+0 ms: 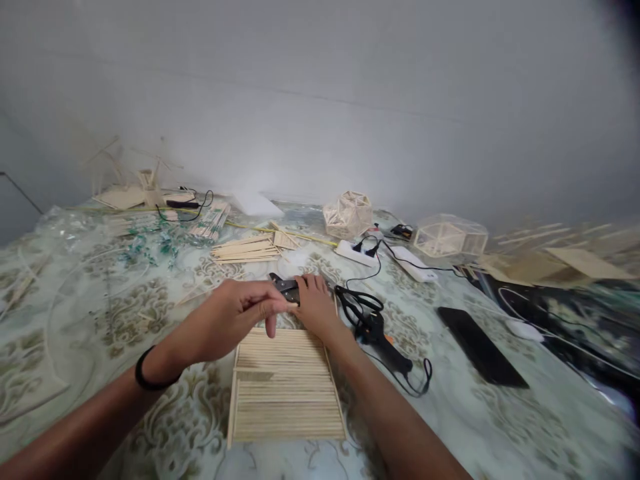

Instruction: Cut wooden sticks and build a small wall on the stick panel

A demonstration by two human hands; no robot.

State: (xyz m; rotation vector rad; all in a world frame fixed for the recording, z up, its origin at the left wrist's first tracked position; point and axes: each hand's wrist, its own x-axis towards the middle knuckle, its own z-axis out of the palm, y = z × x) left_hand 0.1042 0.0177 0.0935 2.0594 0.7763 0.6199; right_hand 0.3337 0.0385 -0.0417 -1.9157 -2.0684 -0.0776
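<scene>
My left hand (237, 317) is closed in a pinch above the top of a flat panel of thin wooden sticks (287, 407); the small piece at its fingertips is too hard to make out. Beside it, the fingers of my right hand (317, 303) bend over a dark grey metal tool (286, 288), whose end sticks out to the left. The panel has side strips and a short crosspiece (254, 376) near its left side. Close to my right wrist lie black-handled scissors (357, 303) and a black glue gun (385, 343) with a cord.
Loose wooden sticks (247, 248) lie beyond my hands. Behind them are a white power strip (357, 253) with plugs and stick-built frames (349, 215). A black phone (480, 347) rests at right. Plastic wrappers (153, 245) and bundled sticks (210, 219) spread over the left back.
</scene>
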